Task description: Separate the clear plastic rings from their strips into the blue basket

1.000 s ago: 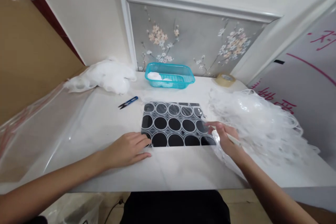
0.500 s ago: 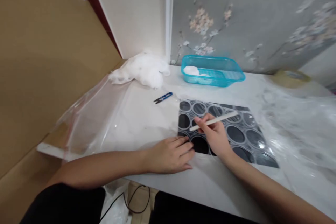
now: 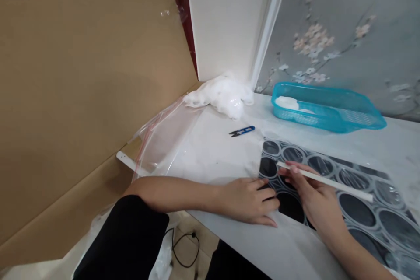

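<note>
At lower right, we are pinching a white stick (image 3: 337, 185) in our right hand (image 3: 318, 203) over the patterned sheet (image 3: 357, 208); our splayed left hand (image 3: 251, 201) is apparently steadying its edge.

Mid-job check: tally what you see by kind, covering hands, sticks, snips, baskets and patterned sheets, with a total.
Hands, the left hand and the right hand: 2
White stick: 1
Blue-handled snips: 1
Blue basket: 1
Patterned sheet: 1
Total: 6
</note>
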A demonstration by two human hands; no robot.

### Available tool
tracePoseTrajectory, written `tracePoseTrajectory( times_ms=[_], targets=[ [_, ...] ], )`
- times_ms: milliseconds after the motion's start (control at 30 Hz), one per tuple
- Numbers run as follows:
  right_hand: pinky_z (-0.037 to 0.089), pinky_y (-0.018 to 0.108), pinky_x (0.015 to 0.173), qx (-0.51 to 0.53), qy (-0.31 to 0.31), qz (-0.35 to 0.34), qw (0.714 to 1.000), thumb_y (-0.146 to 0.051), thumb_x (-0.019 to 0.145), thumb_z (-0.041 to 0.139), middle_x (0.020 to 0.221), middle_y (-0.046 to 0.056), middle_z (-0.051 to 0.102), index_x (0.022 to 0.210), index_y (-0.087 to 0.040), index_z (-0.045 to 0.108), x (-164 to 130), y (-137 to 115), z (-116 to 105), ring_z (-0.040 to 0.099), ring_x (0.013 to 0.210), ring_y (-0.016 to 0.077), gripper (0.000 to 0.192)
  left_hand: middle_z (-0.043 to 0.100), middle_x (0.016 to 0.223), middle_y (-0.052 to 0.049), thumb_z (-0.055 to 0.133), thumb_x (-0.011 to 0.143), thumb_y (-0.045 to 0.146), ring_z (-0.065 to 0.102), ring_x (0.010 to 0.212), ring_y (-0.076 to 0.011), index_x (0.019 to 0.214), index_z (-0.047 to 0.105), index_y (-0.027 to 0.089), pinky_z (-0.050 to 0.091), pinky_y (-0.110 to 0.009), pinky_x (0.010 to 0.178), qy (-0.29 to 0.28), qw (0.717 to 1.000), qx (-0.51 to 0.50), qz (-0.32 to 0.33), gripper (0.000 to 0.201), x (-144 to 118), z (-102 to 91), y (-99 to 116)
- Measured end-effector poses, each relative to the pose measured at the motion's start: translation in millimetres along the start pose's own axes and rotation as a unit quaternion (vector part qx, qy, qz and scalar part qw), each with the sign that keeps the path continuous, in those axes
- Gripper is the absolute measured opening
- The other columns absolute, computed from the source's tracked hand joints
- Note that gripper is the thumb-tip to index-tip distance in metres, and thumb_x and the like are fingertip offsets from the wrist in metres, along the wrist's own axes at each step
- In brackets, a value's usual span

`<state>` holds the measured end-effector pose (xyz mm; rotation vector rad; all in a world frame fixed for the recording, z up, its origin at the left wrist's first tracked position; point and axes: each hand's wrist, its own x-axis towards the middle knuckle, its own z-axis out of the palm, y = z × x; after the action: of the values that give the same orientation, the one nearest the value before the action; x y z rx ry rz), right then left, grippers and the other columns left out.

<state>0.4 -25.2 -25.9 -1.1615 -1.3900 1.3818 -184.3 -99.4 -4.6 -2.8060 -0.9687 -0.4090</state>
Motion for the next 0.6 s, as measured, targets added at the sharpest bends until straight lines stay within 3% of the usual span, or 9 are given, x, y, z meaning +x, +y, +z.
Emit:
tracePoseTrajectory(
  times_ms=[100,233,367,600],
  targets=[
    [0.055,0.033,0.065,-0.006,-0.001,0.000,1.000,-0.046,0.073,0.073,0.079,0.005,0.072,0.092,-0.021,0.068,2,-2,0,0.068,0.075,0.0227,0.031,0.064,0.108,-0.011,0.042,0.095,0.056,0.058,0.107,-0.0299,0.105,0.063,0.012,0.049,-0.037,0.087,0.004,1.000,-0.001,-0.001,0.049,-2,-1.7,1],
    [0.049,0.030,0.055,-0.099,-0.020,-0.026,0.995,-0.050,0.079,0.065,0.064,0.004,0.068,0.074,-0.017,0.067,2,-13,5,0.063,0.059,0.0194,0.033,0.062,0.112,-0.014,0.053,0.092,0.050,0.057,0.110,-0.0322,0.104,0.061,0.010,0.047,-0.040,0.092,-0.004,1.000,-0.009,-0.005,0.043,-2,-5.6,0],
    [0.049,0.028,0.058,-0.148,-0.058,-0.069,0.985,-0.049,0.083,0.060,0.067,0.004,0.068,0.078,-0.017,0.065,4,-18,9,0.064,0.061,0.0183,0.034,0.062,0.112,-0.015,0.058,0.090,0.045,0.057,0.110,-0.0328,0.105,0.061,0.009,0.047,-0.043,0.094,0.002,1.000,-0.013,-0.014,0.040,-1,-4.6,-4],
    [0.049,0.028,0.061,-0.142,-0.053,-0.067,0.986,-0.047,0.085,0.059,0.069,0.004,0.068,0.081,-0.016,0.065,5,-17,8,0.065,0.064,0.0179,0.032,0.063,0.113,-0.014,0.059,0.089,0.047,0.056,0.111,-0.0341,0.108,0.062,0.009,0.045,-0.044,0.097,0.005,1.000,-0.003,-0.023,0.043,1,-1.7,-3]
  ],
)
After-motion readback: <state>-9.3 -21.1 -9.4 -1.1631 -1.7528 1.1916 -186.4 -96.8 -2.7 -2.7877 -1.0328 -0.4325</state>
